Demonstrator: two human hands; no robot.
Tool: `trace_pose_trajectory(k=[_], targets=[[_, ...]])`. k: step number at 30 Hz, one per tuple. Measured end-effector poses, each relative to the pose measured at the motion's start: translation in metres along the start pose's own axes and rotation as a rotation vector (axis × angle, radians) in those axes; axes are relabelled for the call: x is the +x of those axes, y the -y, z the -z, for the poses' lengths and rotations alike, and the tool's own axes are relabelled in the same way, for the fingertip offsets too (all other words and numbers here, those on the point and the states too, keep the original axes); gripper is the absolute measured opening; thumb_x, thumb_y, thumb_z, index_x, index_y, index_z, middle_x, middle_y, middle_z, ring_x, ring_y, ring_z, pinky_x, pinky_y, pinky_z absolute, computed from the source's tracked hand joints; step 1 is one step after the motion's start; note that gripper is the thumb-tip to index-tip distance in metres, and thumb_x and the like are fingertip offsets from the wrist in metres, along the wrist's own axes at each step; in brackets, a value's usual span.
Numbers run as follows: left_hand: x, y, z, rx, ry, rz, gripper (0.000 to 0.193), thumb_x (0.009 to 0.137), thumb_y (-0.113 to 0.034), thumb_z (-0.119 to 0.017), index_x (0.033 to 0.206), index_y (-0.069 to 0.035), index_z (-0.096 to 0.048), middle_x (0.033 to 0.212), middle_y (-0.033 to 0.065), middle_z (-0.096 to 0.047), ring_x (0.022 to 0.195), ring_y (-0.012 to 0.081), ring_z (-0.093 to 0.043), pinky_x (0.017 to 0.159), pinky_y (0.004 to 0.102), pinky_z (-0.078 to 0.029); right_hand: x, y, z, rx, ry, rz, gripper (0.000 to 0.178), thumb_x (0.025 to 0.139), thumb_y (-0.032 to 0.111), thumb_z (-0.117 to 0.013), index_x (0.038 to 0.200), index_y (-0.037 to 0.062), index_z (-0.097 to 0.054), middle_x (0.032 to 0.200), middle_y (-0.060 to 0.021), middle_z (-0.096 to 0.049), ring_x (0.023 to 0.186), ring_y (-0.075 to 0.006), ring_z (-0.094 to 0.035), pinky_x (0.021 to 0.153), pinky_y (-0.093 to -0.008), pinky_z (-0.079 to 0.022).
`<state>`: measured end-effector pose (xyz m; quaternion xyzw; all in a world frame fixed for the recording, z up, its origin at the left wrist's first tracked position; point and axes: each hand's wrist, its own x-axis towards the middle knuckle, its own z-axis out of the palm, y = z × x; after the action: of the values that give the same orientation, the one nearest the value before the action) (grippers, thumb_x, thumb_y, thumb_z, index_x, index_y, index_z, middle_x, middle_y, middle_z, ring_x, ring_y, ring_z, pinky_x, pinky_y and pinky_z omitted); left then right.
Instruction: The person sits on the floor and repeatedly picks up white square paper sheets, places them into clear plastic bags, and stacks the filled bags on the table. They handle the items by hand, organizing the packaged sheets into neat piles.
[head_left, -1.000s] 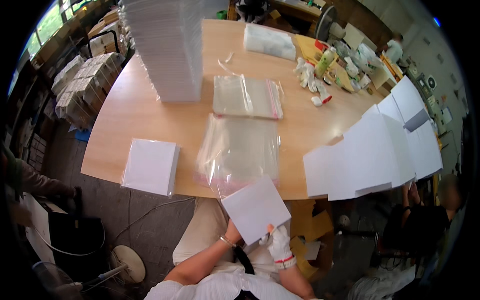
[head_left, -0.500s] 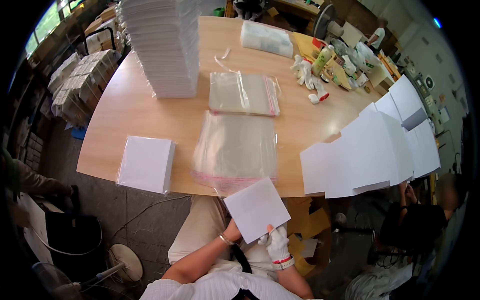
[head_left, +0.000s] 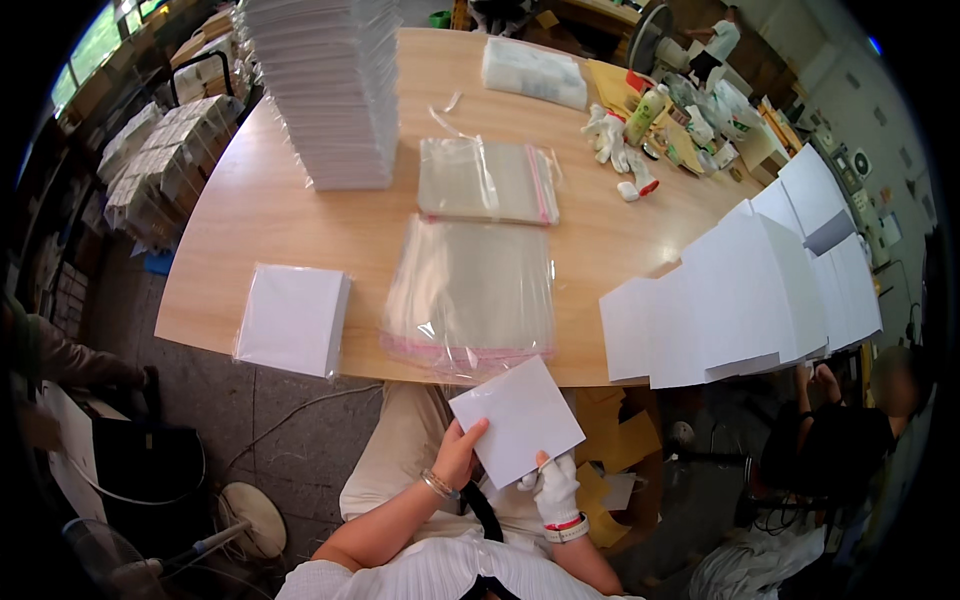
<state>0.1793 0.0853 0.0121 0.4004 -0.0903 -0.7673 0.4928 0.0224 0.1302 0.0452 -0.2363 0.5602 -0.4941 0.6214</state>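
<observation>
A flat white square card [head_left: 517,420] is held over my lap, just off the front edge of the table. My bare left hand [head_left: 460,452] grips its left edge, thumb on top and the other fingers hidden beneath. On my right hand [head_left: 553,487] is a white glove with bare fingertips; it pinches the card's lower right edge. Beyond the card, a pile of clear plastic sleeves [head_left: 470,285] with pink-edged openings lies on the table. Farther back is a bundle of similar sleeves [head_left: 485,180] with a loose clear strip.
A wrapped white square stack [head_left: 290,320] sits at the table's left front. Tall wrapped white stacks [head_left: 335,100] rise behind it. Leaning white stacks [head_left: 715,300] fill the right side. Gloves [head_left: 607,137], a bottle [head_left: 647,115] and bags lie back right. A seated person [head_left: 830,430] is at right.
My left hand has come up along the card's left edge, and its thumb now lies on top. The card is nearly in place. A distant person at the back right has moved left.
</observation>
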Motion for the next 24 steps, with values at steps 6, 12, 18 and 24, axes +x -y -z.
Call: trace_pose_trajectory(k=[6, 12, 18, 24], targets=[[-0.001, 0.01, 0.007, 0.044, 0.081, -0.145, 0.042, 0.087, -0.018, -0.057, 0.121, -0.001, -0.04, 0.112, 0.0063, -0.054, 0.098, 0.0122, -0.053, 0.082, 0.0277, -0.045, -0.006, -0.014, -0.011, 0.099, -0.017, 0.11, 0.022, 0.089, 0.016, -0.048, 0.106, 0.004, -0.047, 0.073, -0.0038, -0.053, 0.052, -0.0115, -0.047, 0.049, -0.027, -0.043], [-0.001, 0.016, 0.025, -0.033, 0.214, 0.081, 0.034, 0.089, -0.009, -0.051, 0.121, 0.001, -0.045, 0.114, 0.007, -0.055, 0.1, 0.0113, -0.054, 0.085, 0.0253, -0.046, 0.007, -0.021, -0.015, 0.315, -0.122, 0.101, 0.018, 0.09, 0.02, -0.05, 0.103, 0.0074, -0.049, 0.076, -0.002, -0.053, 0.059, -0.0122, -0.049, 0.053, -0.0294, -0.044], [0.021, 0.03, 0.031, 0.312, 0.13, -0.254, 0.026, 0.087, -0.005, -0.053, 0.112, 0.001, -0.052, 0.103, 0.0064, -0.06, 0.091, 0.0123, -0.058, 0.081, 0.0266, -0.048, 0.008, -0.008, -0.017, 0.369, -0.119, 0.005, 0.017, 0.09, 0.022, -0.051, 0.1, 0.008, -0.05, 0.077, -0.0022, -0.053, 0.061, -0.0119, -0.049, 0.055, -0.0302, -0.044], [0.037, 0.059, 0.03, 0.558, 0.281, -0.481, 0.018, 0.075, -0.003, -0.062, 0.092, 0.0, -0.061, 0.083, 0.004, -0.065, 0.077, 0.0121, -0.06, 0.069, 0.0279, -0.049, 0.005, -0.007, -0.023, 0.393, -0.065, -0.031, 0.016, 0.091, 0.021, -0.05, 0.099, 0.0069, -0.05, 0.076, -0.0018, -0.053, 0.061, -0.0123, -0.05, 0.056, -0.0308, -0.045]])
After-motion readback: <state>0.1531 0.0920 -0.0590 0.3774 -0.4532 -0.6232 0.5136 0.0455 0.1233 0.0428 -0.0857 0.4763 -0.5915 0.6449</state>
